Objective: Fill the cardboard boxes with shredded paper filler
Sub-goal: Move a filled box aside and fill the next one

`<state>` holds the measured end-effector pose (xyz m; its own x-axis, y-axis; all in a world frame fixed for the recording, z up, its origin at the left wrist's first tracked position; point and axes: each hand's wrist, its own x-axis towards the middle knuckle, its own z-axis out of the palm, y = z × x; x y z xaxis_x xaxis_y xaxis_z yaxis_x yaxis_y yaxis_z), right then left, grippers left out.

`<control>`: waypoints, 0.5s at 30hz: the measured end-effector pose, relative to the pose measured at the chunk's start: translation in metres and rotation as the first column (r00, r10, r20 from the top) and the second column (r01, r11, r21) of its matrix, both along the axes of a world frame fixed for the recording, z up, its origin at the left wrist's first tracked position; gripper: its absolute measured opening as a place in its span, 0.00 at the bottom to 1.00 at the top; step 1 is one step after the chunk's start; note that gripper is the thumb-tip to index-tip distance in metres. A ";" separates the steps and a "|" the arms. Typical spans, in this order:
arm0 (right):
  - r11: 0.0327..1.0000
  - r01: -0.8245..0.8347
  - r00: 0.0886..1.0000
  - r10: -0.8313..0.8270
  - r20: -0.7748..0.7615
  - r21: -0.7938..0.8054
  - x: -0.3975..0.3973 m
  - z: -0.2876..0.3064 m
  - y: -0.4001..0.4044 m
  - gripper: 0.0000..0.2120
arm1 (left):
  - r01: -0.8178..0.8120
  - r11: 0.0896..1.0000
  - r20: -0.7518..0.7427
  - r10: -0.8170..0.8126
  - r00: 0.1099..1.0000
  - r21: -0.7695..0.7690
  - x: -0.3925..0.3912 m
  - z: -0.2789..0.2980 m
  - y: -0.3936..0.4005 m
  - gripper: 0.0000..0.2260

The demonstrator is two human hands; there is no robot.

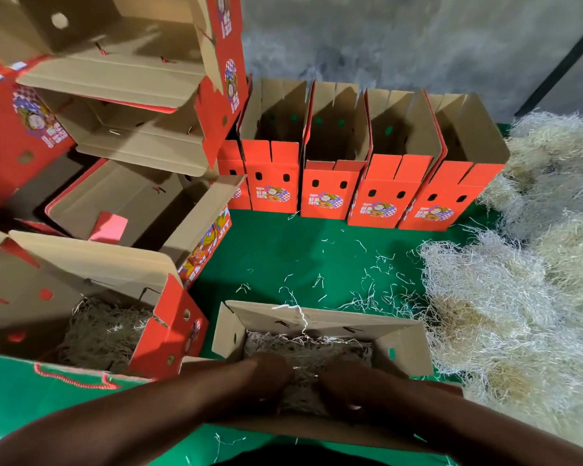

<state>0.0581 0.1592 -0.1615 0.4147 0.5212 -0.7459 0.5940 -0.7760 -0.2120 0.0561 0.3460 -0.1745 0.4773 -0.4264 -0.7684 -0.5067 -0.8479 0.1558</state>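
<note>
Filler lies in the near box, both hands pressed into it; left hand and right hand finger curl cannot be told. Likely light, springy, loose: gather in bunches. Supply heap right of box.

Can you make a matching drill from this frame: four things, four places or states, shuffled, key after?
Things:
1. box under the hands
2. row of upright boxes
3. loose filler pile
4. pink card

Places or states:
A. heaped on the right side of the green surface
B. lying in an open box with no filler, at left
C. standing at the back, no filler visible inside
D. nearest the person, filler inside, both hands in it

Pairs: 1-D, 2-C, 3-A, 4-B
</note>
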 end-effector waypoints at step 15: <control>0.994 -0.106 0.973 0.105 0.206 -0.009 0.030 0.035 0.016 0.12 | -0.198 0.978 0.001 0.199 0.980 -0.069 0.029 0.027 -0.021 0.14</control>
<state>0.0884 0.1748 -0.1270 0.5017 0.5719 -0.6490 0.7036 -0.7062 -0.0784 0.0855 0.3255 -0.1471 0.5633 -0.3740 -0.7368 -0.3307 -0.9192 0.2138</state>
